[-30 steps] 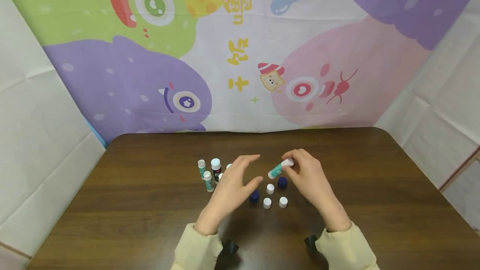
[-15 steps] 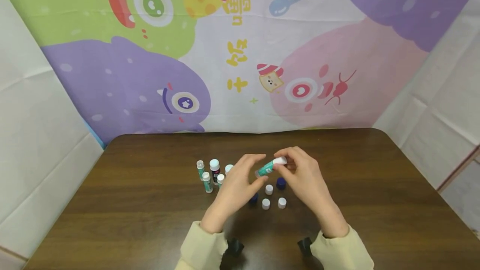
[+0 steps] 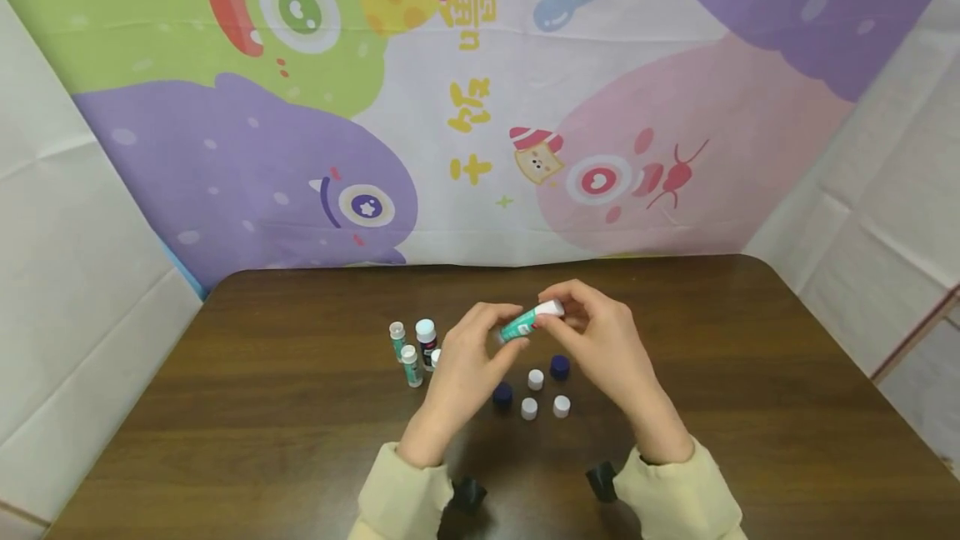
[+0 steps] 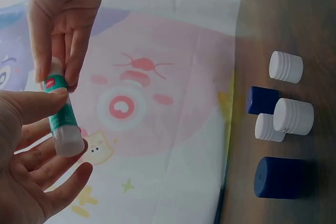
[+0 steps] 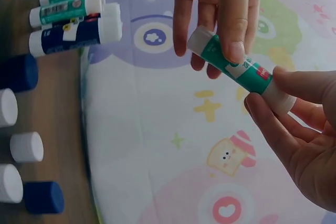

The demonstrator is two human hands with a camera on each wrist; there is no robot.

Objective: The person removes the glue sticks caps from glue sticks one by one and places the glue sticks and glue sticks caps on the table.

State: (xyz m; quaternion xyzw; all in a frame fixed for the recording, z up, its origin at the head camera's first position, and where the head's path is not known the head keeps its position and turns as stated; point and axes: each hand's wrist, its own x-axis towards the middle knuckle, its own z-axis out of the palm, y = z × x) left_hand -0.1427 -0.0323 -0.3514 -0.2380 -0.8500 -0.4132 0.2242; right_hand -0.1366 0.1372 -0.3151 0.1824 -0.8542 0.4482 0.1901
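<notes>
A glue stick with a green label is held in the air between both hands, tilted, its white end to the right. My right hand pinches that white end between thumb and fingers. My left hand grips the green body, and in the right wrist view its thumb presses on the label with the fingers behind. The clear, whitish far end sticks out past the left thumb in the left wrist view. Below the hands, white caps and dark blue caps stand on the table.
Left of my left hand, several glue sticks stand upright on the brown wooden table: green-labelled ones and a dark blue one; the left hand hides part of this group. A printed cartoon cloth hangs behind the table.
The right hand has brought the glue stick left and up to the left hand. The left hand, formerly apart from it with spread fingers, now grips its body.
</notes>
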